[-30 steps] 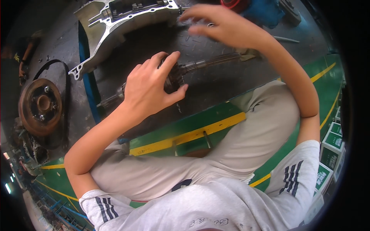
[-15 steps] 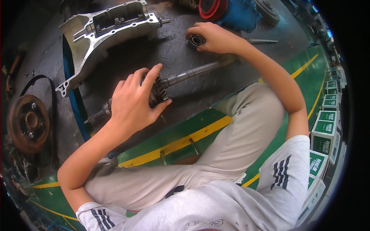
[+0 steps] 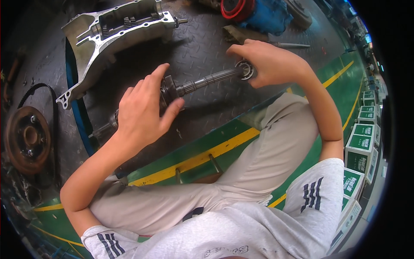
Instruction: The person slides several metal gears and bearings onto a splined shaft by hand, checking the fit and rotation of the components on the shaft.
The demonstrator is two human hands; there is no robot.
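Note:
A splined gear shaft lies slantwise over the dark patterned metal bench top, its right end higher in the picture. My left hand is wrapped over the gears in the shaft's middle and covers most of them. My right hand grips a ball bearing, which sits at the shaft's right end; how far it is on the shaft cannot be made out. Beyond my left hand stands an open gearbox housing with gears inside.
A rusty round hub and a toothed belt lie at the left. A blue part with a red ring stands at the far right, near a pointed metal rod. Green-and-white boxes line the right side.
My right hand has brought the bearing toward me and to the right, onto the shaft's end. My left hand has shifted slightly left and stays on the gears.

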